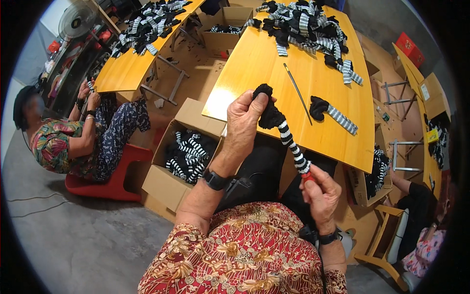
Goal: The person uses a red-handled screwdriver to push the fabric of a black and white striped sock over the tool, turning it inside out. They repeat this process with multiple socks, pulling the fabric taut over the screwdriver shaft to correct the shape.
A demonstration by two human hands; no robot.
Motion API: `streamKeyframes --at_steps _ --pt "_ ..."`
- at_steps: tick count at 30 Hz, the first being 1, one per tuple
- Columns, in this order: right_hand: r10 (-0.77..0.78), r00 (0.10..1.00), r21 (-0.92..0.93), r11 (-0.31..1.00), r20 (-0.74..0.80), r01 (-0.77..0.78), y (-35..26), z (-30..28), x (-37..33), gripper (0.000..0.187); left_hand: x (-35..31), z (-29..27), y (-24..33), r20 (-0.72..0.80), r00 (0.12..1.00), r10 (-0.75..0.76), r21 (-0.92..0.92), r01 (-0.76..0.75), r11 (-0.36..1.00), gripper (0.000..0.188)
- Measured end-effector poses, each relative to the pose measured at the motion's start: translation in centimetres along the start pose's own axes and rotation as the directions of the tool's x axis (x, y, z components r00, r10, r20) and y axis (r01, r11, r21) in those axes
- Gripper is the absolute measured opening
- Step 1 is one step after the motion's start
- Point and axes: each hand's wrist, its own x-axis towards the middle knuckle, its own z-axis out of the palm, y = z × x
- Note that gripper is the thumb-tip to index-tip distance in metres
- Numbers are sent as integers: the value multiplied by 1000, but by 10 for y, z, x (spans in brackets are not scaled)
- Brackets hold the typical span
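Here, the striped sock [292,146] slants from the left fingers [256,109], pinched on its black end, down to the right fingers [322,179], clamped around a red handle [307,176].

Held sock [283,128]: solid black at the far end, black-and-white rings toward the near end
Handle [307,177] at its near end: bright red
Surface [245,73]: golden yellow
Lone sock [339,117], right: black at one end, grey and white bands along the rest
Rod [297,93], left of it: dark shaft, yellow far end
Sock pile [308,24], far: black mixed with grey-and-white stripes
Left carton [169,185]: tan-brown
Striped socks [191,153] inside: black and white
Near shirt [235,245]: red, cream-and-gold floral print
Left stool [105,191]: red
Near-left floor [93,235]: grey
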Motion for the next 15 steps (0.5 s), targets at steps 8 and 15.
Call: streamKeyframes --at_steps 8,15 --pt "-37 996 173 984 -84 51 11 27 11 38 8 37 -20 -99 992 -78 -341 40 939 27" --pt "-18 999 -20 1000 -26 18 6 19 17 36 8 27 -20 -161 982 -99 -305 46 951 25"
